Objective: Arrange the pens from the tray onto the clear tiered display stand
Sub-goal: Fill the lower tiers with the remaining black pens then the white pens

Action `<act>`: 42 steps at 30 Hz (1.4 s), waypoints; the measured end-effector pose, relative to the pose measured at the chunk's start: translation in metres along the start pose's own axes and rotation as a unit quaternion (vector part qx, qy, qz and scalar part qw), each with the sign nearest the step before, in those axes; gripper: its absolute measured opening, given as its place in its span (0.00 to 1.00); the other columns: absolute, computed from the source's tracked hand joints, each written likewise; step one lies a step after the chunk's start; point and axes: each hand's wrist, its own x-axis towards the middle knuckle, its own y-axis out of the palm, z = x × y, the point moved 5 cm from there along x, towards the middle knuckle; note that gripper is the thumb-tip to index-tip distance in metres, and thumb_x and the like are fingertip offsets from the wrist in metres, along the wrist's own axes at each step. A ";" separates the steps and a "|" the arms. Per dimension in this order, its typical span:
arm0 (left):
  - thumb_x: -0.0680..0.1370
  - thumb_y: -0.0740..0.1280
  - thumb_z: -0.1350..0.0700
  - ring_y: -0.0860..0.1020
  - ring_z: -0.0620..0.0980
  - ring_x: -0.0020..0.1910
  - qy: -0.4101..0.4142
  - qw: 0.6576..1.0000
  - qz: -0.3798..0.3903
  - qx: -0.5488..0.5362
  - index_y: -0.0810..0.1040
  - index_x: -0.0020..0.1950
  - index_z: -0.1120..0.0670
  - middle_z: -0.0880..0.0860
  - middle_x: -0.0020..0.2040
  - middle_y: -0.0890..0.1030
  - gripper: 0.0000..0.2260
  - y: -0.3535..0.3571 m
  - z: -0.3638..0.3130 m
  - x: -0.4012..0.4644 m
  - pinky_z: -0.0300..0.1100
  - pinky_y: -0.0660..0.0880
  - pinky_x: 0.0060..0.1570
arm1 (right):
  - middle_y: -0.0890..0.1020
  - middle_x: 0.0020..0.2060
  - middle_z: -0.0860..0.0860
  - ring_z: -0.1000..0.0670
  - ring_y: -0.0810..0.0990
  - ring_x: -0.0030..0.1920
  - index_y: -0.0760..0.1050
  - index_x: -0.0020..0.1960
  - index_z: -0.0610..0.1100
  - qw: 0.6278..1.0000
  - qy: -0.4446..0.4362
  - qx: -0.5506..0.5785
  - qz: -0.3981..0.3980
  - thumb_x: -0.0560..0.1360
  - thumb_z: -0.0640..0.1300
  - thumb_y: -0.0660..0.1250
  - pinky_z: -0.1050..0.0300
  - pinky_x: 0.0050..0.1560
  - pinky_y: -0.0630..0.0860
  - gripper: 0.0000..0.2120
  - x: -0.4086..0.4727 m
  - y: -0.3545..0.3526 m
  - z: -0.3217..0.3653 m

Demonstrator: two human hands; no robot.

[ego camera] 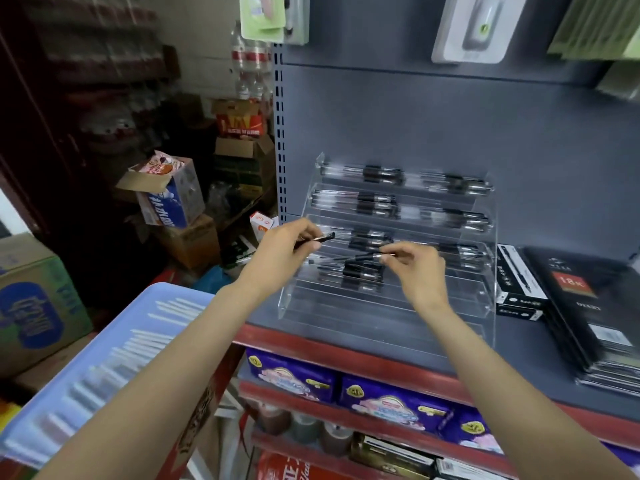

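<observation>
Two pens were in my grip: my left hand (289, 249) pinched one pen (320, 238), my right hand (417, 268) closed on another pen (353, 259), both before the clear stand (391, 299); the tray (104, 358) sat lower left.

Stand (388, 306) bottom tiers bare and open from the front, upper tiers filled with pens (381, 174), black boxes (519, 289) tight against its right side, back panel (450, 116) close behind, tray (104, 358) low at left, open shelf (346, 327) strip in front.
</observation>
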 end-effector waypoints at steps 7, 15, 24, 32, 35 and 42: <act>0.77 0.66 0.61 0.77 0.44 0.47 0.007 1.000 -0.004 0.007 0.78 0.54 0.58 0.52 0.48 0.81 0.07 0.005 0.000 0.001 0.33 0.71 0.51 | 0.81 0.41 0.54 0.55 0.79 0.42 0.83 0.47 0.42 1.000 0.001 0.018 -0.001 0.72 0.38 0.71 0.82 0.42 0.69 0.05 -0.003 -0.002 -0.004; 0.76 0.67 0.59 0.78 0.47 0.51 0.012 1.000 -0.001 0.017 0.79 0.54 0.57 0.53 0.50 0.81 0.08 0.006 -0.005 0.005 0.34 0.71 0.52 | 0.84 0.42 0.49 0.55 0.78 0.41 0.83 0.46 0.41 0.990 -0.050 -0.114 0.072 0.72 0.36 0.71 0.70 0.44 0.69 0.05 0.003 0.012 0.002; 0.76 0.67 0.60 0.75 0.42 0.48 0.017 1.000 0.009 0.018 0.79 0.54 0.57 0.49 0.48 0.80 0.08 0.006 -0.001 0.000 0.29 0.68 0.51 | 0.79 0.39 0.53 0.56 0.75 0.41 0.83 0.45 0.42 0.981 -0.045 -0.145 0.118 0.73 0.37 0.69 0.67 0.45 0.68 0.05 0.003 0.016 0.009; 0.76 0.66 0.62 0.75 0.43 0.49 0.032 0.998 0.039 0.036 0.79 0.56 0.55 0.51 0.52 0.80 0.10 0.011 -0.002 0.001 0.19 0.66 0.48 | 0.81 0.41 0.54 0.56 0.76 0.41 0.83 0.46 0.43 0.990 -0.052 -0.097 0.088 0.74 0.39 0.68 0.73 0.42 0.69 0.04 0.001 0.010 0.012; 0.76 0.68 0.61 0.78 0.45 0.50 0.031 0.997 0.066 0.019 0.79 0.55 0.55 0.49 0.49 0.80 0.08 0.020 -0.011 0.005 0.30 0.72 0.52 | 0.82 0.39 0.55 0.54 0.80 0.41 0.81 0.47 0.47 0.993 -0.025 0.054 0.104 0.75 0.42 0.67 0.68 0.44 0.75 0.04 0.001 0.006 0.020; 0.75 0.69 0.58 0.78 0.43 0.48 0.039 0.996 0.078 -0.001 0.77 0.53 0.55 0.47 0.47 0.80 0.07 0.032 -0.031 0.015 0.32 0.73 0.51 | 0.82 0.34 0.47 0.54 0.81 0.35 0.79 0.42 0.43 0.978 -0.006 0.194 0.075 0.71 0.33 0.70 0.67 0.41 0.78 0.06 0.001 -0.015 0.017</act>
